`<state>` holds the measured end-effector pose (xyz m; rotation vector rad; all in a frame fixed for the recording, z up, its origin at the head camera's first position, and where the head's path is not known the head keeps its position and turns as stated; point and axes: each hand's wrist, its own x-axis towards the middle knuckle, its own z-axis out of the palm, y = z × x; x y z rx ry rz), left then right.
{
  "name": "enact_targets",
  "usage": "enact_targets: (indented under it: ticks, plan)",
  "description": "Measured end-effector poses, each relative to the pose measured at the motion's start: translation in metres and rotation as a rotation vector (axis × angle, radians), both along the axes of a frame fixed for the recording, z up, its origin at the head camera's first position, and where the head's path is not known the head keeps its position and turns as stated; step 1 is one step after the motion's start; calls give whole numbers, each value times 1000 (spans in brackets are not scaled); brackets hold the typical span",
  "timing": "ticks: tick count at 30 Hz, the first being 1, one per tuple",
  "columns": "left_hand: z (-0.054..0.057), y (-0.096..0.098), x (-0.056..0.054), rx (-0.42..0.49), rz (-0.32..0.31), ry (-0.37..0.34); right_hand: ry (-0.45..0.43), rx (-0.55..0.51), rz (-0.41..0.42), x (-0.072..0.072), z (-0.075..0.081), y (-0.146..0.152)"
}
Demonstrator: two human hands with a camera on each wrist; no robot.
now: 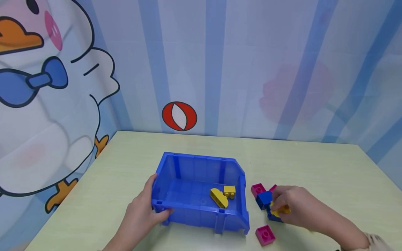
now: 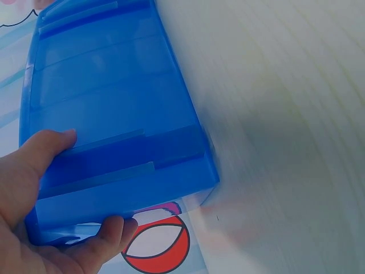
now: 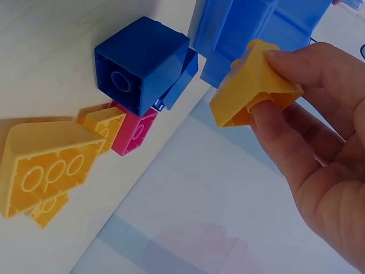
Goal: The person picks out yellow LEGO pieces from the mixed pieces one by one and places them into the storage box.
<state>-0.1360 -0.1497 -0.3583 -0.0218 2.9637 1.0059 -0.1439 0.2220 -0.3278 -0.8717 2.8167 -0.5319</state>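
Note:
My left hand point(image 1: 138, 214) grips the left end of a blue plastic bin point(image 1: 201, 219), thumb on its near side; the left wrist view shows my thumb and fingers around the bin's end point(image 2: 125, 188). Inside the bin lie a rounded yellow brick point(image 1: 219, 198) and a small yellow brick point(image 1: 229, 191). To the right of the bin, my right hand point(image 1: 303, 208) pinches a yellow toy brick point(image 3: 239, 91) between thumb and finger. Close to that hand are a blue brick point(image 1: 263, 200) and a pink brick point(image 1: 258, 189); my fingers partly hide others.
A single pink brick point(image 1: 265, 235) lies nearer the front, beside the bin's right end. In the right wrist view, a large yellow brick point(image 3: 54, 162) and smaller yellow bricks lie on the pale table point(image 1: 314, 164). Behind the table hangs a striped cartoon backdrop point(image 1: 238, 69).

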Motion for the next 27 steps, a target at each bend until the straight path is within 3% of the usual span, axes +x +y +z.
enact_targets:
  ticks: [9, 27]
  plan:
    - [1, 0, 0, 3, -2, -1, 40, -12, 40, -3, 3, -3]
    - [1, 0, 0, 6, 3, -6, 41, -1, 50, -9, 10, -12]
